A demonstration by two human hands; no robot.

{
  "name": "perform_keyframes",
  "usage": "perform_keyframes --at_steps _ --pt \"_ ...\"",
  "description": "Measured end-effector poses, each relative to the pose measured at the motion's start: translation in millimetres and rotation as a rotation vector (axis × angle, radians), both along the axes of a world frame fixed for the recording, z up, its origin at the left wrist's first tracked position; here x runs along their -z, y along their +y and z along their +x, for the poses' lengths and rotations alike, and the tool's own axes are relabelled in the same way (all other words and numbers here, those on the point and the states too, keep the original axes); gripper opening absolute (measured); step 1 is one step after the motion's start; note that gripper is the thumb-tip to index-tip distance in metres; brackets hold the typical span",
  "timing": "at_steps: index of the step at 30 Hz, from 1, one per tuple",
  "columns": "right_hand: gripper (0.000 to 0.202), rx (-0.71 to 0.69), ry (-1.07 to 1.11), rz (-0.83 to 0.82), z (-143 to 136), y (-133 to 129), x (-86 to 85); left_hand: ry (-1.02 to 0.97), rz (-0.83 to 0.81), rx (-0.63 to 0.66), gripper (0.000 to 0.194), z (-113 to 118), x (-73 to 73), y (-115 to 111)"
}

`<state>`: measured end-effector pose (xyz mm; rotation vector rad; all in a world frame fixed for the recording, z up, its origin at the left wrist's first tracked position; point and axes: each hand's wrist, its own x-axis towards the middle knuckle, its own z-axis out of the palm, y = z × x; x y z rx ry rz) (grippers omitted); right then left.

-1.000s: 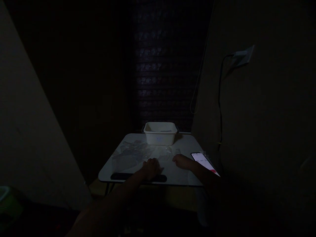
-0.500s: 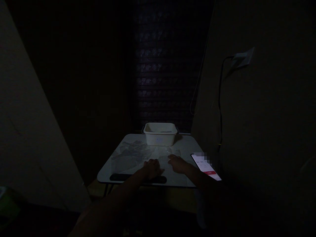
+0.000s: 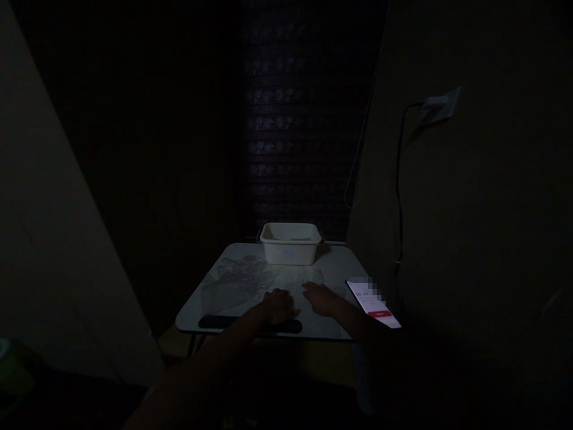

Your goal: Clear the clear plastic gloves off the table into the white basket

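1. Dark room, and a small pale table (image 3: 210, 310) glows dimly in the middle, with walls close on both sides.
2. Clear plastic sheeting (image 3: 242, 280) lies crumpled across the table, at 11 o'clock from the hands.
3. Left hand (image 3: 277, 306) rests on the sheeting's near edge; too dark to tell its grip.
4. Right hand (image 3: 321, 298) lies flat beside it, fingers spread.
5. A white tub (image 3: 290, 243) sits at 12 o'clock and a lit phone (image 3: 373, 303) at 3 o'clock.
6. A wall socket (image 3: 441, 103) with a black cable (image 3: 398, 191) is on the right wall.

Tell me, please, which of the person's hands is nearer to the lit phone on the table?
The right hand is nearer: it lies just left of the phone. The left hand rests farther left, by the dark strip at the table's near edge.
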<state>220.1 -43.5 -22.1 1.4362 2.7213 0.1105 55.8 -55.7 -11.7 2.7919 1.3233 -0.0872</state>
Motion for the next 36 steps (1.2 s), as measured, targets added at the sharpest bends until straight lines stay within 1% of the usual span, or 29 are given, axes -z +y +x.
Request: perform_keyframes --at_steps 5,9,17,21,27,31,36 --pt "0.031 0.103 -0.02 -0.047 2.9 3.5 1.4 0.003 0.046 0.016 0.046 -3.9 0.9 2.5" --pt "0.029 0.108 -0.015 -0.046 3.8 2.0 1.2 0.008 0.076 -0.024 0.048 -4.6 5.2 5.8" --pt "0.032 0.07 -0.004 -0.045 7.6 0.8 4.1 0.006 -0.054 -0.095 0.054 -2.8 15.8 9.7" --pt "0.035 0.049 0.007 -0.044 10.5 2.4 6.9 0.024 -0.048 -0.068 0.053 -5.3 19.0 15.9" --pt "0.035 0.05 0.021 -0.053 11.9 4.0 8.1 0.028 0.045 -0.012 0.046 -6.3 21.7 23.0" --pt "0.034 0.095 0.024 -0.055 11.6 4.0 7.9 0.024 0.061 0.003 0.045 -7.8 18.8 23.7" --pt "0.031 0.139 0.028 -0.003 12.0 6.3 5.9 0.013 0.085 0.027 0.043 -8.5 14.2 22.1"
